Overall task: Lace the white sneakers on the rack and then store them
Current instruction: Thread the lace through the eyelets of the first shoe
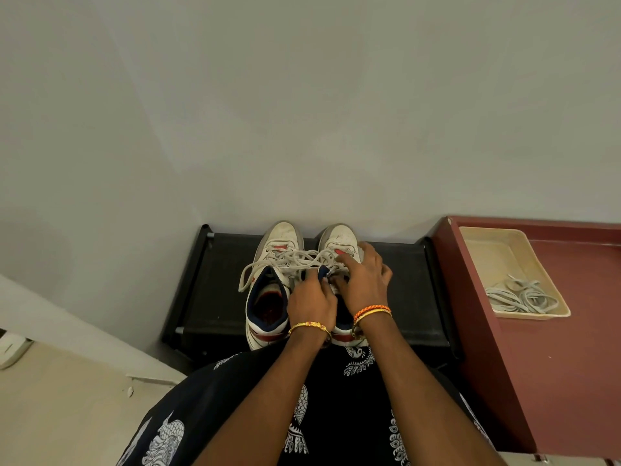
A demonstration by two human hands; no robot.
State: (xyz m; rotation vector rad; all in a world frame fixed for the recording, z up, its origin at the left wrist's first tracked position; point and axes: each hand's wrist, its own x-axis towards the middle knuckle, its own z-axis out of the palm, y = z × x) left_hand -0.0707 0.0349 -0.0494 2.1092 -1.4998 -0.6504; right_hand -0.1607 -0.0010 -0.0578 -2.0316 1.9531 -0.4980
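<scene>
Grey wall backing a black rack [396, 290] carrying two sneakers [268, 297] at centre.
Both hands are covering the right sneaker's tongue: the left hand [311, 302] is curling onto a lace [292, 258], the right hand [364, 280] is spreading over the eyelets, its grasp hidden. White, scuffed toes are pointing to 12 o'clock; spare laces [519, 297] are lying in a tray [484, 237] at 3 o'clock.
</scene>
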